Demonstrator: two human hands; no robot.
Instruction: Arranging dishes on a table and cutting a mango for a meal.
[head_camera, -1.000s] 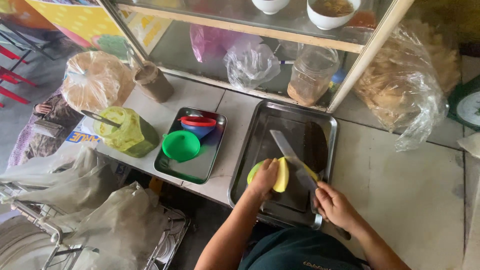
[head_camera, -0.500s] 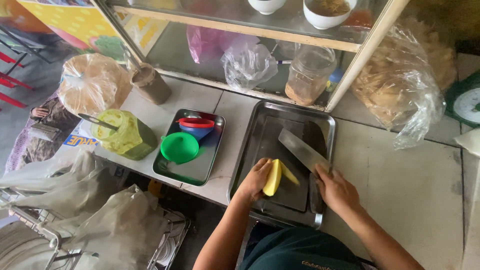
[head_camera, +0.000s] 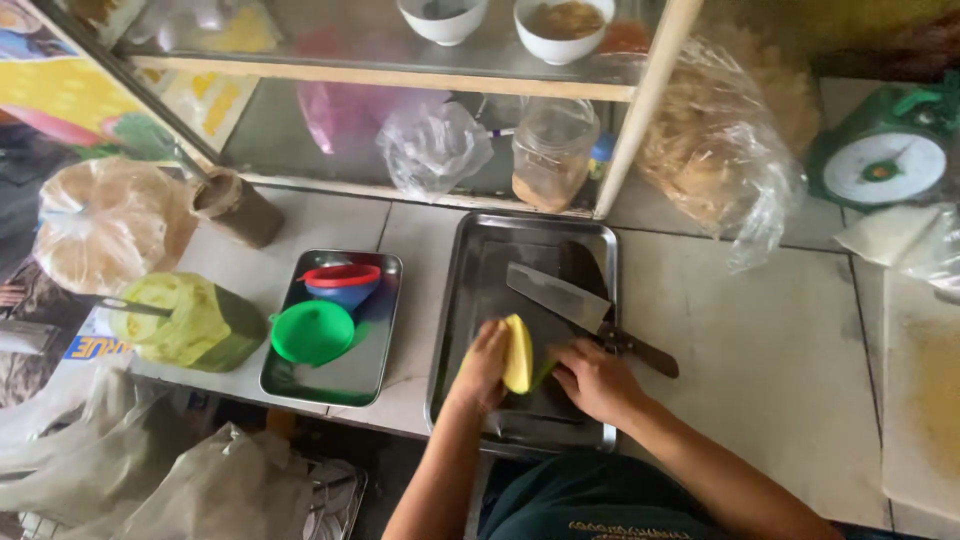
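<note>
Both hands are on the yellow mango (head_camera: 517, 352) in the big metal tray (head_camera: 470, 262). The left hand (head_camera: 482, 366) cups its side, fingers curled around it. The right hand (head_camera: 592, 379) pinches the other side. The knife (head_camera: 585, 315) lies flat in the tray — just beside the right hand.

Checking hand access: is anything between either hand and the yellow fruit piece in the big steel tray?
Nothing visible. The left hand already rests against the yellow fruit piece, and the right hand touches it from the other side. The knife lies behind them in the big steel tray, out of the way.
</note>
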